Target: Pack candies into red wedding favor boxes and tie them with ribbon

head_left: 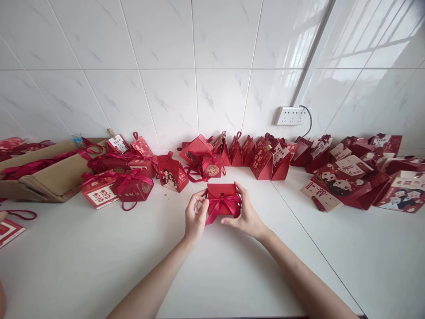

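Note:
In the middle of the white table, a small red gift box (223, 191) is held between my two hands. A crimson satin ribbon (222, 204) is tied in a bow across its front, one tail hanging at the lower left. My left hand (196, 213) grips the box's left side, the thumb by the bow. On the right side, my right hand (246, 213) curves round the box, fingers along the edge and thumb below the bow. Just behind stands another red box with a gold round emblem (213, 170).
Several red wedding favor boxes (262, 161) line the tiled wall, with more heaped at the right (348, 181). An open cardboard carton (59, 177) at left holds red ribbons. A white power strip (292, 116) is on the wall. A seam crosses the table on the right.

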A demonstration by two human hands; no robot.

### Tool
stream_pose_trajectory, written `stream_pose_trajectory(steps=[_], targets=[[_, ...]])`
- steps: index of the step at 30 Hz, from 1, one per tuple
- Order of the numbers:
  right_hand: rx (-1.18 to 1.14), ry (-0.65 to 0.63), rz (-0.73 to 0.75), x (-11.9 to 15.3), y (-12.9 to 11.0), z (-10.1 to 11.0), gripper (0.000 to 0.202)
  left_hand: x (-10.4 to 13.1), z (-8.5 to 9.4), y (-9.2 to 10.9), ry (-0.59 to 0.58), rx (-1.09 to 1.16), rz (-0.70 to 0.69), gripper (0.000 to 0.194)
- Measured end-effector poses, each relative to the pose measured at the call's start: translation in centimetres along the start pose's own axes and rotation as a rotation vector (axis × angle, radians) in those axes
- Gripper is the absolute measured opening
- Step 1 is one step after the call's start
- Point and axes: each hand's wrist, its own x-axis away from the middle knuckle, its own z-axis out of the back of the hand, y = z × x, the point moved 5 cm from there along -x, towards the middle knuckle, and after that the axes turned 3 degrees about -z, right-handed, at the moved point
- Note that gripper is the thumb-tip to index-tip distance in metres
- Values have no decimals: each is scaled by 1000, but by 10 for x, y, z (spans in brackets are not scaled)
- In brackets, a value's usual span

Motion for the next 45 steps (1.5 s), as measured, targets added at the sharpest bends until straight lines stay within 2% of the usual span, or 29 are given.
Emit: stream_pose_trajectory(steps=[5,11,13,17,22,39,43,45], targets=[[142,-15,54,1,7,0,99,-5,3,-2,-56,-12,-48,23],[208,51,124,2,1,1,100,-6,10,-1,40,-92,-119,20],[250,85,173,4,-3,3,98,-6,10,4,26,-75,-135,20],[359,75,252,6,-9,5,94,-8,7,11,-57,-73,-135,18],[376,77,272,5,-11,8,90,-10,8,11,-41,-60,-104,20],[340,43,229,4,-3,4,90,-11,7,7,-43,-92,-71,15],[313,-2,139,-1,3,5,87,-15,4,-1,-113,-146,-3,19],[294,11,72,0,-2,9,93,-17,4,-2,-127,-165,4,22]])
